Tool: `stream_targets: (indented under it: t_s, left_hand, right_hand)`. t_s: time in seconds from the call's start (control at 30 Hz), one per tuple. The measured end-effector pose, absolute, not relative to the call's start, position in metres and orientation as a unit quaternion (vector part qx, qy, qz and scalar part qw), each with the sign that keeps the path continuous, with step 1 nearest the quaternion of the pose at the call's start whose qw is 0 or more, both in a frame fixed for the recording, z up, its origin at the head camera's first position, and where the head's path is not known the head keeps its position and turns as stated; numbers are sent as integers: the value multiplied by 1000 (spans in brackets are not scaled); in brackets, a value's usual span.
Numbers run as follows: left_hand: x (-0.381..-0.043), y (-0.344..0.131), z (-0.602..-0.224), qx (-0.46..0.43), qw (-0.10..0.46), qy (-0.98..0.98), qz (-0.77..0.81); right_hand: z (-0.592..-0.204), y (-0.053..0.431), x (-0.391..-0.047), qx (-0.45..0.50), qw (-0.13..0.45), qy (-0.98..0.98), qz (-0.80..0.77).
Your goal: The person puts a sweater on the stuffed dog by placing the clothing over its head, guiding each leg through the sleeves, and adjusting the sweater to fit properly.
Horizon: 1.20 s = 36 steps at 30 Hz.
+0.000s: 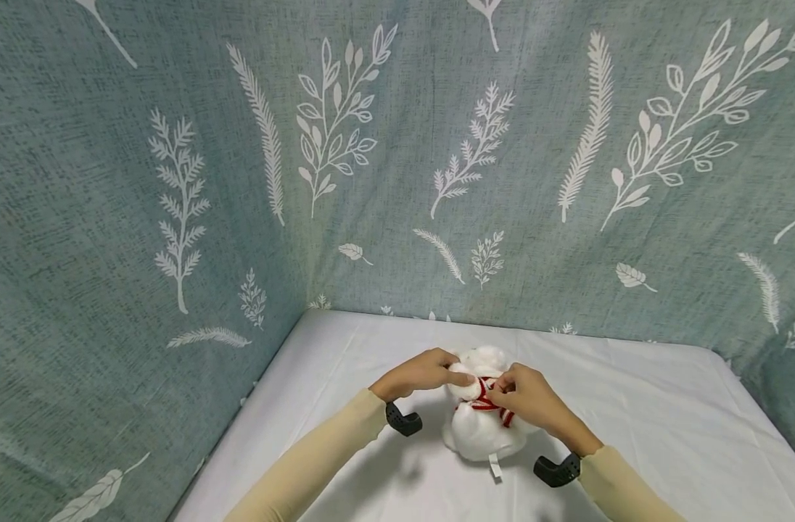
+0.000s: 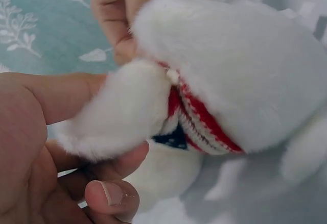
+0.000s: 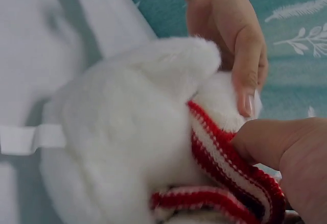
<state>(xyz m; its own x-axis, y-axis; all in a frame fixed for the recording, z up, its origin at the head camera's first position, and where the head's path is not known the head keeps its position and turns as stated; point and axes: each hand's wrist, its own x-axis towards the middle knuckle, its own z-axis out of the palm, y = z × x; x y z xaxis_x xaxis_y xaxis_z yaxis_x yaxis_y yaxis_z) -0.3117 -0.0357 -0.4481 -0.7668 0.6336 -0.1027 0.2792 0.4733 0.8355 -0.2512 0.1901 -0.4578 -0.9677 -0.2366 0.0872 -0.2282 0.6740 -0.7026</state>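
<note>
A white plush toy (image 1: 482,435) lies on the white-covered table, wearing a red-and-white striped knitted scarf (image 3: 219,155). The left wrist view shows a dark blue patch on the knit too. My left hand (image 1: 426,373) holds a fluffy white part of the toy at its upper left, thumb on one side and fingers on the other; which part it is, I cannot tell. On the opposite side, my right hand (image 1: 528,395) pinches the scarf between thumb and fingers. In the right wrist view some of those fingertips are hidden behind the knit. A white fabric label (image 1: 495,467) sticks out from the toy's near end.
The table's white cloth (image 1: 345,348) spreads around the toy. Grey-green fabric with white leaf prints (image 1: 397,181) hangs behind the table and along its left side. Each wrist wears a black mount (image 1: 404,420).
</note>
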Motion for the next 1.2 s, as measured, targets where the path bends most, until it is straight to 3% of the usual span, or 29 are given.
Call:
stream_targets:
  t_s: [0.4,0.67,0.9,1.2]
  left_hand:
    - [-314,-43,-454,238,277,775,515]
    - [-313,-40,-450,220,248,804,493]
    - [-311,-41,-444,242,230,843,421]
    - [-314,-47,-444,211,267,847,408]
  right_hand:
    - [-460,192,-248,-102,-11,919,-380]
    - [-458,197,-247,-114,-2,908,-403]
    - [-457,215,-247,-47,16,894,-445]
    - [-469,231,-241,27,168,844,-509]
